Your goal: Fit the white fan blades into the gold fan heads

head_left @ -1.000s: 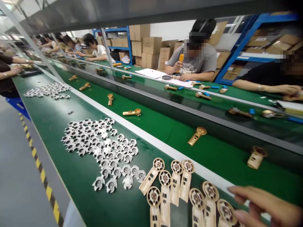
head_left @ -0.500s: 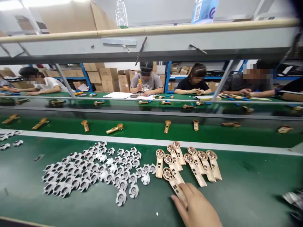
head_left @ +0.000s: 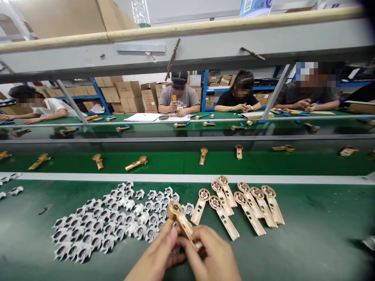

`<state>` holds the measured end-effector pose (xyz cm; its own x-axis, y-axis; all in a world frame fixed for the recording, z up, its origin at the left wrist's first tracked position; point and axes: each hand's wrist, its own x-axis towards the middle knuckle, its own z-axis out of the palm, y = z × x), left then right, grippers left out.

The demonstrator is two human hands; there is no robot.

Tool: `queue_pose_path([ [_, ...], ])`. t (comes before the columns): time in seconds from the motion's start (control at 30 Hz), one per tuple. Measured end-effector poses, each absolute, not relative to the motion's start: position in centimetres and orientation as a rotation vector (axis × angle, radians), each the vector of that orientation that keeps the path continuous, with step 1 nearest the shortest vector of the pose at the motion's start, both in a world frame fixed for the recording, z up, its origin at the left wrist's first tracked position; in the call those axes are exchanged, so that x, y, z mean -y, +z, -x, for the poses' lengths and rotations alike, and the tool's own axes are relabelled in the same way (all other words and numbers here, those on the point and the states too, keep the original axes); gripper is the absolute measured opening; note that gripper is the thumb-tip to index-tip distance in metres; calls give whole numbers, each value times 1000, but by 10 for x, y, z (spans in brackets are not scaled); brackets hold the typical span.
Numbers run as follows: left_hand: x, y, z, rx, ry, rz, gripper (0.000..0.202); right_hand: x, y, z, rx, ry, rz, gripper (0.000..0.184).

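Both of my hands grip one gold fan housing (head_left: 182, 221), a round ringed head on a long hollow handle, tilted above the green bench. My left hand (head_left: 159, 248) pinches it near the round head, its fingers partly hidden beneath. Around the handle's lower end, my right hand (head_left: 212, 249) is closed. Several like gold housings (head_left: 225, 218) lie face up in a loose group just beyond my right hand. Left of my hands spreads a patch of grey-white fan blades (head_left: 101, 220), a few of them covered by my left hand.
Past the bench's white edge strip (head_left: 164, 178), a green conveyor (head_left: 164, 164) carries spaced gold housings. Above it runs a shelf beam (head_left: 187, 47). Several people sit working across the line, one person (head_left: 179, 95) holding a yellow tool. A dark and silver object (head_left: 368, 242) lies at the right edge.
My right hand has lifted the nearest gold housing from the group and brought it left. My left hand has come into view and taken hold of it too. The camera view has shifted slightly.
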<state>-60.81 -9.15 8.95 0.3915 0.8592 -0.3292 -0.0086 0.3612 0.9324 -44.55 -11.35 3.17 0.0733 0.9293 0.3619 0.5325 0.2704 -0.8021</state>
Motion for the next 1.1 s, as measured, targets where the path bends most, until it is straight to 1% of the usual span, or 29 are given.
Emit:
queue_pose_path([
  [0.07,66,84,600,-1052,880,-736,45,98,37,459,1688,448,1217,8],
  [0.1,53,83,601,-1073,956,-636,41,89,41,460,1750,465,1143,5],
  [0.17,28,86,607,-1098,1058,-581,36,69,50,453,1862,568,1117,16],
  [0.2,16,89,613,-1083,1106,-575,34,57,55,448,1909,620,1180,22],
  [0.27,-4,95,624,-1019,1200,-594,30,30,60,440,1966,609,1417,27],
  [0.37,-20,99,635,-987,1309,-636,23,-10,54,440,2085,562,1618,26],
  [0.47,-20,94,639,-1066,1281,-625,17,-33,39,450,2153,612,1654,21],
  [0.63,-19,82,642,-1039,1078,-729,17,-41,33,453,2196,691,1703,27],
  [0.73,-21,75,643,-1089,971,-823,25,-42,45,445,2040,817,1738,20],
  [0.9,-19,68,641,-1145,869,-1061,38,-37,75,440,1680,1184,1647,15],
  [1.03,-18,67,636,-1158,871,-1228,38,-31,93,443,1551,1308,1534,4],
  [1.1,-17,67,634,-1158,862,-1287,37,-29,96,445,1535,1344,1495,5],
])
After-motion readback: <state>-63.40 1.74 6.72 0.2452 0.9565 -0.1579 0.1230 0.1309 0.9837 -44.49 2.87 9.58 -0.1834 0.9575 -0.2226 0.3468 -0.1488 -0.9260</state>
